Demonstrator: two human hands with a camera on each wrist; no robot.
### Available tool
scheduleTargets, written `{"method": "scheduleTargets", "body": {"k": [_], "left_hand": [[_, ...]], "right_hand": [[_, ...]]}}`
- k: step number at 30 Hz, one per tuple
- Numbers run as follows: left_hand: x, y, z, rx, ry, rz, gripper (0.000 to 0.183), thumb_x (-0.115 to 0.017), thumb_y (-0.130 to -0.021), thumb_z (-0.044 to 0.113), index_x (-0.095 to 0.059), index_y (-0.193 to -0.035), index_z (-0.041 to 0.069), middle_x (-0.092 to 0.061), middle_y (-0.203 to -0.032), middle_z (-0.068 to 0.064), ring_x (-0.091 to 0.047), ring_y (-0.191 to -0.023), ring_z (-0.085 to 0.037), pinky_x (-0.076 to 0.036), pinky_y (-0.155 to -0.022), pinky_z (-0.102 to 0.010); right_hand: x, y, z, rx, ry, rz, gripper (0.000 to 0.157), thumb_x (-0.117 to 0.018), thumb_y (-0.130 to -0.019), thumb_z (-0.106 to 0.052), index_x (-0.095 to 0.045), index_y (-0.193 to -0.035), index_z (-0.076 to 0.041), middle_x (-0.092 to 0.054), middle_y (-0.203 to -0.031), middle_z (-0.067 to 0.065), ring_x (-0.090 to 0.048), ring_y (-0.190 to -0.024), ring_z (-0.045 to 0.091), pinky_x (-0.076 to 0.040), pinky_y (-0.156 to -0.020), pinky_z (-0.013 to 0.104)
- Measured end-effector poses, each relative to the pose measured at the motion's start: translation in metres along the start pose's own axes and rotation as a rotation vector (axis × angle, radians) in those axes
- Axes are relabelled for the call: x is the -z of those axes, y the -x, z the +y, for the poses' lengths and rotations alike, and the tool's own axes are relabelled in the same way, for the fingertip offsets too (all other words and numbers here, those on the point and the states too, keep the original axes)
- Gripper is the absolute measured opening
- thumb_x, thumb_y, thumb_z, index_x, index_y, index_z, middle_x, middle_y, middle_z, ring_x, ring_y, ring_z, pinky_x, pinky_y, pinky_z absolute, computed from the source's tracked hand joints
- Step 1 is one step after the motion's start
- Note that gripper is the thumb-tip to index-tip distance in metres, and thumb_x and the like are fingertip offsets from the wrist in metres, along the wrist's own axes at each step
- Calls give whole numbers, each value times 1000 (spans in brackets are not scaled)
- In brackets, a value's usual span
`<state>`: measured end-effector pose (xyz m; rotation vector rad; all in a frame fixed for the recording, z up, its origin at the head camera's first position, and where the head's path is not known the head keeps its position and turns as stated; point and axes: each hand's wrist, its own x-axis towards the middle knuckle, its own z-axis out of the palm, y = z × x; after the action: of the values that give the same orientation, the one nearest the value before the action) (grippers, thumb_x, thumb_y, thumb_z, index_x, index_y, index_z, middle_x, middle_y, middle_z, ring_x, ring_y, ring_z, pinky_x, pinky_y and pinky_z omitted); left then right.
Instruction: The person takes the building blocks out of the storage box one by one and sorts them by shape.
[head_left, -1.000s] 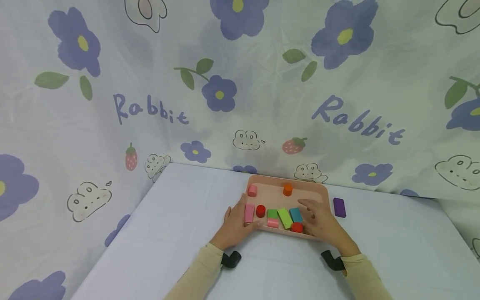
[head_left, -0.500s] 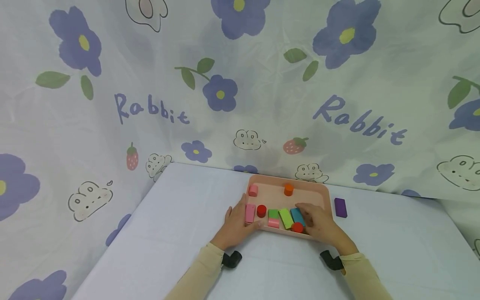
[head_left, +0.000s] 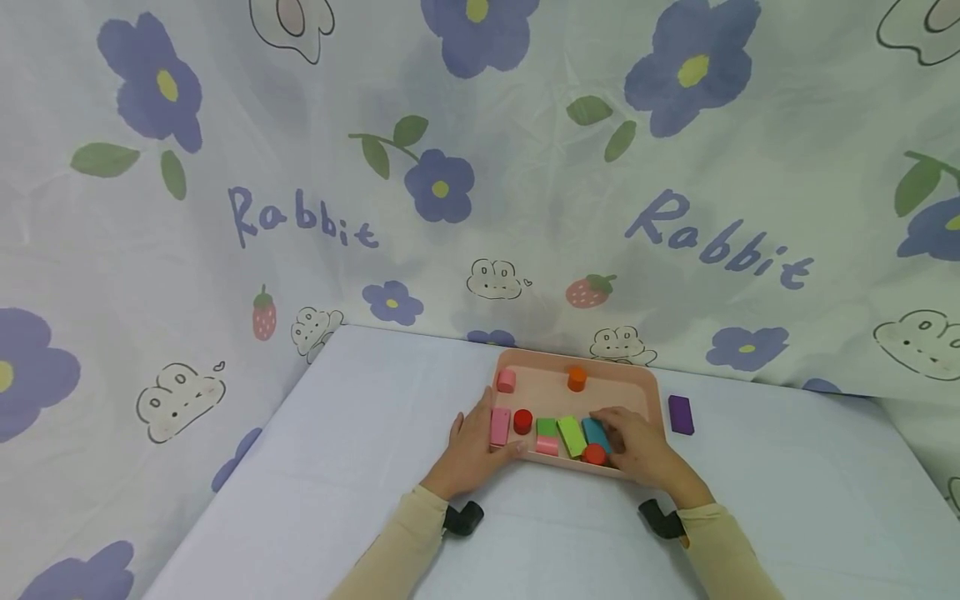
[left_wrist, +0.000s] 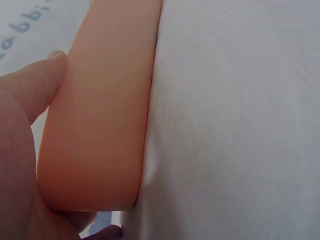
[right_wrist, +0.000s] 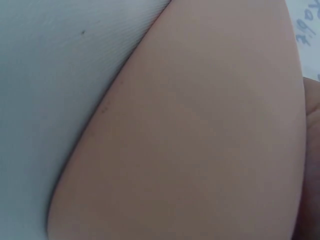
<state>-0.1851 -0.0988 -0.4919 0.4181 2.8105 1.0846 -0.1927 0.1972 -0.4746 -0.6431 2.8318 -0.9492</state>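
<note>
Blue block (head_left: 596,432): long axis away, angled left
Left grip (head_left: 470,455): holding tray (head_left: 542,397) corner
Right grip (head_left: 642,448): at block, closure unclear

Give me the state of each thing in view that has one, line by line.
Left hand: gripping the tray at its near left corner.
Right hand: fingers at the blue block, grip unclear.
Tray: flat on the table, partly filled.
Purple block: lying outside the tray.
Orange cylinder: standing upright.
Lime block: sitting aslant.
</note>
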Motion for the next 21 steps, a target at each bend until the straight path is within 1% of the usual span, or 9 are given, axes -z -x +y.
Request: {"method": "scheduleTargets", "body": {"k": [3, 7, 10, 15, 17, 21], "left_hand": [[-1, 0, -1, -6, 4, 7, 106, -62, -92, 59, -6, -161, 2, -21, -166, -15, -21, -152, -31, -4, -120, -61], [0, 0, 0, -9, 10, 9, 106, -63, -91, 59, -7, -160, 1, -21, -165, -16, -22, -151, -33, -5, -120, -62], [0, 0, 0, -12, 14, 11, 106, -64, -91, 58, -8, -160, 0, -21, -165, -16, -22, -151, -33, -5, -119, -62], [0, 0, 0, 1, 0, 0, 106, -62, -91, 60, -6, -161, 3, -19, -166, -14, -20, -152, -31, -4, -120, -61], [0, 0, 0, 8, 0, -4, 106, -62, -91, 61, -6, -161, 4, -18, -167, -12, -19, -152, -30, -3, -120, -61], [1, 0, 1, 4, 17, -1, 106, -62, -91, 60, -7, -161, 4, -18, -167, -12, -19, -152, -31, -2, -119, -62]], "right_hand": [[-1, 0, 0, 2, 0, 9, 56, -72, -81, 10, -57, -135, 3, -56, -135, 20, -54, -117, 35, -48, -100, 54], [-1, 0, 1, 14, 5, 27, 52, -72, -82, 8, -58, -132, 4, -57, -131, 19, -56, -110, 31, -52, -95, 50], [-2, 0, 2, -2, 12, 36, 51, -72, -83, 7, -58, -132, 4, -56, -130, 19, -56, -107, 29, -53, -94, 48], [-1, 0, 2, -67, 12, 33, 55, -73, -83, 6, -55, -135, 4, -53, -133, 22, -57, -110, 30, -51, -97, 51], [0, 0, 2, -78, 9, 35, 56, -73, -83, 5, -53, -136, 5, -53, -132, 24, -58, -109, 31, -52, -96, 52], [3, 2, 1, -73, -1, 53, 57, -73, -84, 4, -51, -137, 7, -52, -132, 26, -59, -106, 34, -52, -95, 53]]}}
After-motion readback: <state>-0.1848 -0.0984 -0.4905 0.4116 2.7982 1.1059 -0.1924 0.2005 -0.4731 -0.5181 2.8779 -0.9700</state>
